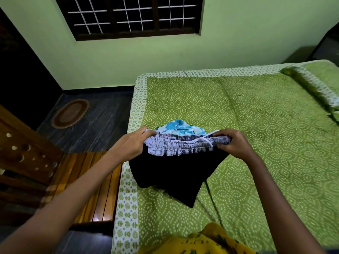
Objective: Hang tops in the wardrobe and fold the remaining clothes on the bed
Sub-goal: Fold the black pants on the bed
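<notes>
Shorts (pixel 183 145): lavender, with an elastic ruffled waistband, held just above a black garment (pixel 176 176) near the bed's (pixel 256 125) left edge. The waistband runs left to right and faces the person; the blue-patterned body points away, toward the window (pixel 128 15). Left hand (pixel 135 143) and right hand (pixel 236 143) each pinch one waistband end, fingers curled. Folding step, apparently its start; next, the shorts probably need laying flat on the bed.

I am standing in a home bedroom: a bed (pixel 256 116) under a green dotted bedsheet, a pillow (pixel 319 83) at its far right corner, a barred window (pixel 128 15) in the green wall, an oval rug (pixel 70 113) on the floor.
</notes>
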Demonstrator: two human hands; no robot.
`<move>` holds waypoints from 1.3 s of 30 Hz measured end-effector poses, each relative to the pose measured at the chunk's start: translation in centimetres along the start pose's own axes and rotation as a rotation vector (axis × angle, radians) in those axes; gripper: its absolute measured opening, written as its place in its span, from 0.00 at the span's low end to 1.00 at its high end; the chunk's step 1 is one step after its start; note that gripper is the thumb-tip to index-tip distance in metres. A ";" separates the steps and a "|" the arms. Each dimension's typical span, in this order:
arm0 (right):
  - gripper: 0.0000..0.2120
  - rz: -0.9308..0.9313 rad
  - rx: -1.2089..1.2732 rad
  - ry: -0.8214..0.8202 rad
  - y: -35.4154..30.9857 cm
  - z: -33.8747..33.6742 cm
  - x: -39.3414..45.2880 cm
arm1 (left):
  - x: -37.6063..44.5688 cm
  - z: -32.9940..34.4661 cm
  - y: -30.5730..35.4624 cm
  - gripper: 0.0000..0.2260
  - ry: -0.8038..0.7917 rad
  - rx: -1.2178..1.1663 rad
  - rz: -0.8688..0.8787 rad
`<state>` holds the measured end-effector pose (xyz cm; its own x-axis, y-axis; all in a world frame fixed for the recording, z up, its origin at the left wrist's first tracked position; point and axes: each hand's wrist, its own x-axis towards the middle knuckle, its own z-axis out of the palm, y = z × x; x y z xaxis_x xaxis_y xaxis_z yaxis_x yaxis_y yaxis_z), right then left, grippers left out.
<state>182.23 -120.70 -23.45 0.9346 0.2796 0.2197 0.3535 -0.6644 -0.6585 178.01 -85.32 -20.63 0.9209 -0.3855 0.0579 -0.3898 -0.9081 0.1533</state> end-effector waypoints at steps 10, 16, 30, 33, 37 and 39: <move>0.18 -0.051 -0.213 -0.071 0.0 -0.5 0.0 | 1.0 0.4 1.1 0.12 -0.015 0.050 0.060; 0.23 -0.051 -0.475 -0.233 1.7 -0.5 -0.1 | 0.3 -1.5 -1.2 0.06 -0.005 -0.394 0.123; 0.13 -0.067 -0.085 -0.073 1.9 2.3 -0.7 | -0.9 1.0 -2.2 0.17 0.059 -0.382 0.024; 0.10 -0.020 0.016 -0.164 1.4 2.5 -1.3 | -1.2 1.5 -2.2 0.13 0.101 -0.404 -0.081; 0.27 0.181 0.165 -0.019 1.3 4.1 -2.4 | -1.5 3.0 -0.3 0.13 0.274 -0.472 -0.260; 0.15 0.159 0.061 0.089 0.8 4.9 -2.6 | -1.3 4.1 1.1 0.14 0.398 -0.501 -0.396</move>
<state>179.91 -118.58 -28.03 0.9792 0.1101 0.1704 0.2006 -0.6510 -0.7321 176.35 -86.44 -24.58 0.9615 0.1289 0.2428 -0.0670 -0.7468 0.6617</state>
